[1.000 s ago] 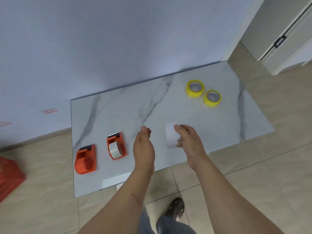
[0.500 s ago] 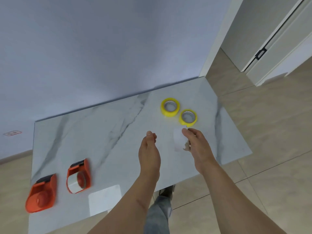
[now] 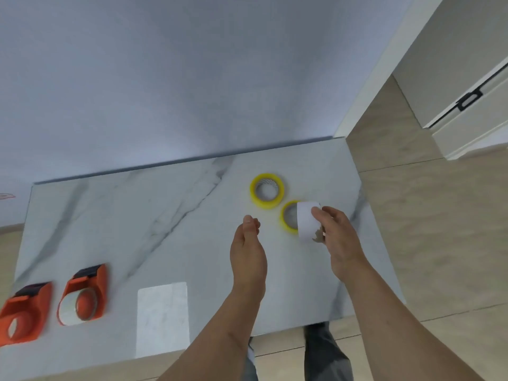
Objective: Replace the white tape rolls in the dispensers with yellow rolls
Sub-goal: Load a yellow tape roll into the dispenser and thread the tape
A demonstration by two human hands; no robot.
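Two orange dispensers at near-left table [image 3: 192,243] edge: one [image 3: 23,312] empty, other [image 3: 83,296] has white tape. Left hand [image 3: 248,251] loosely curled, holding nothing. Right hand [image 3: 334,235] grips white roll [image 3: 306,220] over nearer yellow roll [image 3: 288,217]; second [image 3: 266,190] beyond.

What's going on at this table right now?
A person is swapping tape rolls. The right hand holds a white roll above the nearer yellow roll; another yellow roll lies beside it. The left hand hovers empty. At the table's left end, one orange dispenser is empty, while the other dispenser has white tape in it.
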